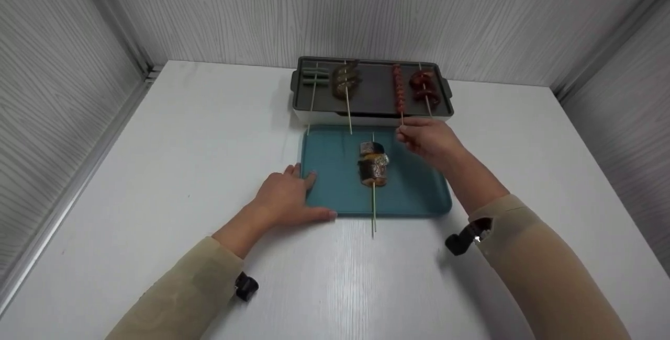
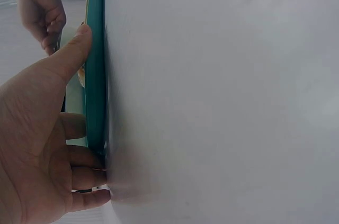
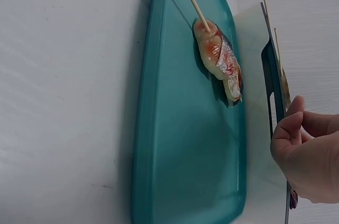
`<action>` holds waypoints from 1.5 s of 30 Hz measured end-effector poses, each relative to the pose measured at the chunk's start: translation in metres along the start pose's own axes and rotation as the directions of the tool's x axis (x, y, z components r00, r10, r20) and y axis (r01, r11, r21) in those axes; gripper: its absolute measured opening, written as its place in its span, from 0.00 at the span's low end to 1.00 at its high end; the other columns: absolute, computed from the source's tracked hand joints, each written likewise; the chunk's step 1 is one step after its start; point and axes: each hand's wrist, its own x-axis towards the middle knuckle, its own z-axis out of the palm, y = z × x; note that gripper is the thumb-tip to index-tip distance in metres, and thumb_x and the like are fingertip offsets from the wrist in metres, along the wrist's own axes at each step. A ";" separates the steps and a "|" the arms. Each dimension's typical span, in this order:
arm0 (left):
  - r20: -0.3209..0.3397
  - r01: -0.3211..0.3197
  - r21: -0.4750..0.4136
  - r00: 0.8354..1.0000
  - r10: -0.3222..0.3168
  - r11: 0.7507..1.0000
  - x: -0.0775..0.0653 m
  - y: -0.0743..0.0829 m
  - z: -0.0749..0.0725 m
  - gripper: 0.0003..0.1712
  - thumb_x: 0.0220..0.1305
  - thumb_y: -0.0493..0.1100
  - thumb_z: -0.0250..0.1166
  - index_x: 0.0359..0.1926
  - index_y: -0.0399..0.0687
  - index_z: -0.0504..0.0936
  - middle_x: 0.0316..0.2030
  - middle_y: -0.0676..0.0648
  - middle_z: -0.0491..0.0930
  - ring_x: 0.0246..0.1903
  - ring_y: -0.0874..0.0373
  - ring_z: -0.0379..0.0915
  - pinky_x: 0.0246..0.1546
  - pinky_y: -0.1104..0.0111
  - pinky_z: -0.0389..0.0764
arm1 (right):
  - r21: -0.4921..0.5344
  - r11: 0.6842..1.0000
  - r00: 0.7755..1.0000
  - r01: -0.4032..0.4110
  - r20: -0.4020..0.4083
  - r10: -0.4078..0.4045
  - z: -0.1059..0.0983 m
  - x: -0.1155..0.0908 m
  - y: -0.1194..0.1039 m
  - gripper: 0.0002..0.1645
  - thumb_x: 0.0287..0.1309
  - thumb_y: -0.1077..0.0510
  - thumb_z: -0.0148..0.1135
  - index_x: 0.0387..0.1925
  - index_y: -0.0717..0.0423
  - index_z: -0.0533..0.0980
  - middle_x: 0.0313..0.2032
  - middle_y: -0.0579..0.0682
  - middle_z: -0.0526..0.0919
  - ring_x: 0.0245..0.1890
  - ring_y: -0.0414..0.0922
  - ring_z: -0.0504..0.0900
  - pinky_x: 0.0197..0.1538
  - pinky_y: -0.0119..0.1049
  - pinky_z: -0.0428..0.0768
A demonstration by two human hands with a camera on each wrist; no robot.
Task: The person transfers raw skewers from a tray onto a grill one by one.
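My right hand [image 1: 430, 138] pinches the lower stick of a thin red skewer [image 1: 399, 89], whose upper part lies on the dark grill plate [image 1: 374, 86]. At the near left corner of the teal tray [image 1: 335, 188], my left hand [image 1: 282, 199] touches the rim, thumb spread along the front edge and fingers at the left side. A fish-like skewer [image 1: 373, 167] rests on the tray, its sticks jutting past the front edge; in the right wrist view its pale flesh [image 3: 212, 49] and silvery skin show. The right fingertips [image 3: 290, 128] hide the stick there.
On the grill plate lie a green skewer [image 1: 315, 77] and a brown curled one [image 1: 345, 81] at left, with a dark red sausage skewer [image 1: 424, 89] at right. Several sticks overhang the plate's front. A white table [image 1: 220, 120] meets grey panel walls [image 1: 251, 10].
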 end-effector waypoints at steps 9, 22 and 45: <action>0.008 0.000 -0.002 1.000 0.000 1.000 -0.002 0.002 -0.002 0.63 0.61 0.84 0.58 0.80 0.41 0.66 0.74 0.23 0.62 0.75 0.33 0.61 0.62 0.46 0.76 | 0.021 1.000 1.000 -0.021 0.006 0.021 -0.001 -0.002 0.003 0.30 0.84 0.56 0.52 0.78 0.63 0.64 0.55 0.53 0.80 0.50 0.41 0.82 0.55 0.32 0.79; 0.003 -0.009 0.001 1.000 0.009 1.000 0.000 0.004 -0.002 0.63 0.61 0.84 0.58 0.80 0.42 0.67 0.74 0.23 0.62 0.76 0.33 0.60 0.65 0.46 0.74 | -0.009 0.999 0.995 -0.052 0.081 0.052 -0.008 -0.036 0.016 0.38 0.80 0.44 0.58 0.76 0.65 0.65 0.66 0.64 0.77 0.56 0.45 0.84 0.65 0.40 0.78; -0.009 -0.009 -0.008 1.000 0.009 1.000 -0.004 0.002 -0.002 0.63 0.61 0.84 0.59 0.79 0.41 0.68 0.74 0.22 0.62 0.75 0.33 0.61 0.62 0.47 0.77 | -0.230 0.969 0.952 -0.094 0.263 0.155 0.010 -0.105 0.063 0.32 0.77 0.47 0.63 0.71 0.65 0.73 0.53 0.59 0.87 0.52 0.50 0.88 0.56 0.40 0.83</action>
